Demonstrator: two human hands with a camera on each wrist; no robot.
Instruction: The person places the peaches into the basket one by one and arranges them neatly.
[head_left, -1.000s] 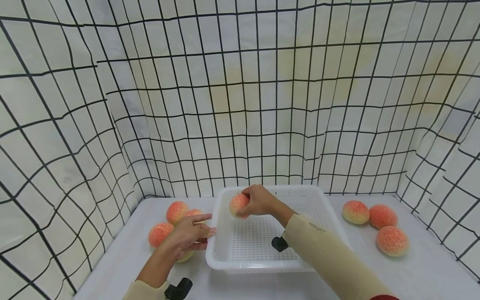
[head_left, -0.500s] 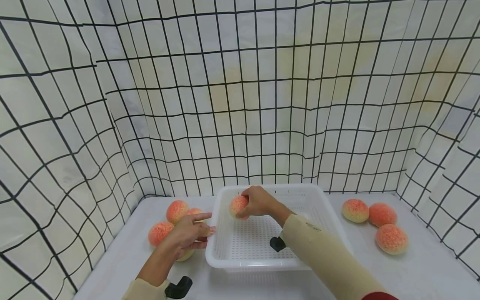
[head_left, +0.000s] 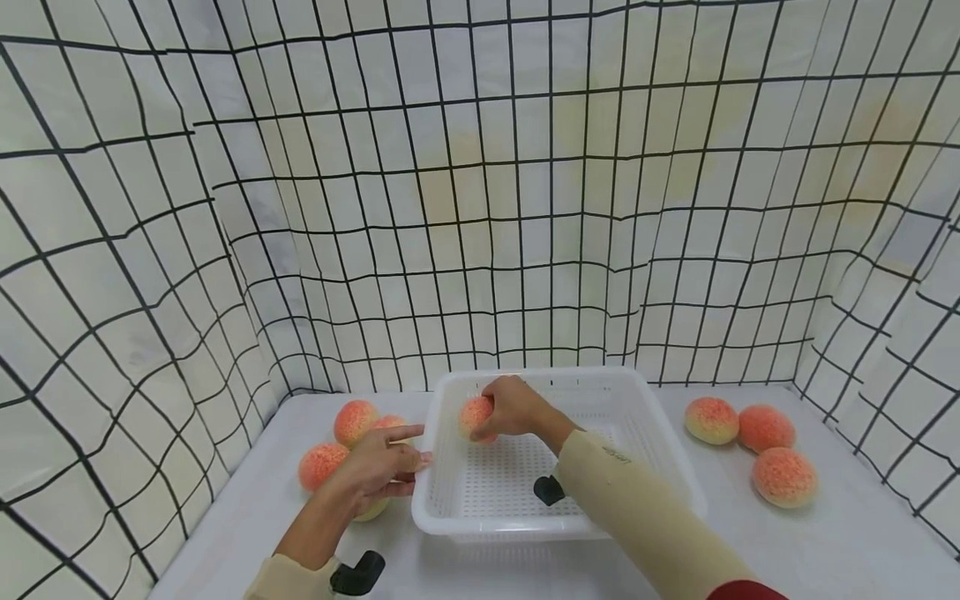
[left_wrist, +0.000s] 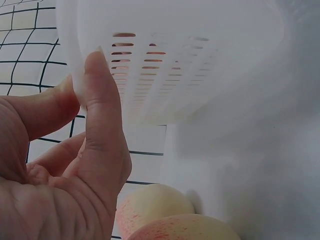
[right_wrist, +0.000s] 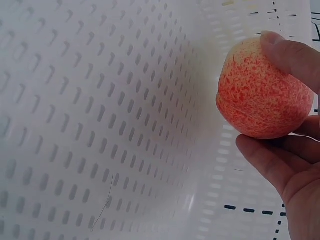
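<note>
White perforated plastic basket (head_left: 517, 527) sits mid-table, head view; bare white tabletop (head_left: 847, 542) shows to the right. Right hand (head_left: 517, 407) is inside the basket near its left end, digits curled round one peach (head_left: 474, 417). Left hand (head_left: 382, 467) is at the left rim, index finger fairly straight, other fingers partly masked. Loose peaches flank the basket: left cluster (head_left: 356, 422) partly behind the left hand, right trio (head_left: 784, 477) well apart from either hand. Black netting (head_left: 551, 216) backs it all.

Left wrist view: I read a pinch on the rim, one digit along the slotted outer wall, another on the opposite side. Two peaches show below the hand.

Right wrist view: peach held between one digit above and fingers below, gap only as wide as the fruit, close by the end wall. Can't tell whether it touches the basket floor.

Step in hand, my guess: placing this peach at the left end while the left hand steadies the basket. Next move calls for a low, gentle release: ease it down if it hangs clear, spread the fingers without dragging it, then back out over the rim.
</note>
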